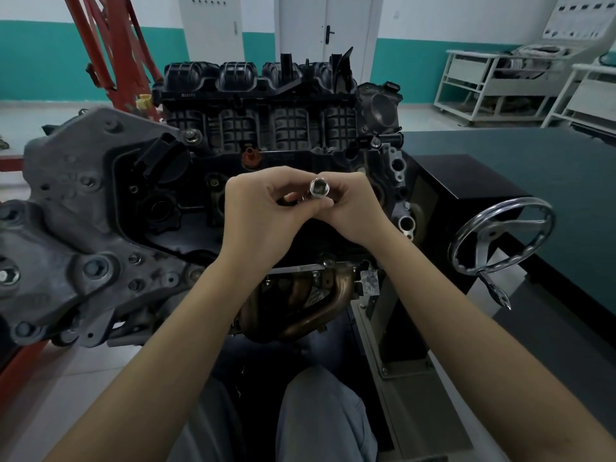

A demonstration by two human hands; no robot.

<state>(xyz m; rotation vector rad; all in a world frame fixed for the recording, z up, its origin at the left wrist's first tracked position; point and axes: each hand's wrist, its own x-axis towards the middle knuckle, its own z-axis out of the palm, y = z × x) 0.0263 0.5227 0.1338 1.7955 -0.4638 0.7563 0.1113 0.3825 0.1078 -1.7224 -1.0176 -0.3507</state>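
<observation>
Teal-and-white walls at twelve o'clock, with a white door [328, 28] in the middle and a red steel frame [113, 45] toward eleven. White trolleys [483, 85] out at two o'clock, behind a dark green worktop [550, 168]. Filling the centre, a car engine [253, 128] on its stand: black ribbed plastic on top, grey cast cover toward nine, brown exhaust pipes [320, 305] at six, below the hands. At four o'clock from the hands, a chrome handwheel [500, 235] on the black box of the stand.

Dead centre, held up in front of the engine: a small shiny socket [319, 187], square hole turned toward the camera. Right hand [353, 211] at three o'clock of the socket, thumb and curled fingers pinched round the near end. Left hand [260, 211] at nine o'clock, fingers curled in, tips closed on the far end, mostly hidden behind the fingers. Fingertips of both hands touching. Grey trouser legs [320, 421] at six o'clock, along the bottom edge.
</observation>
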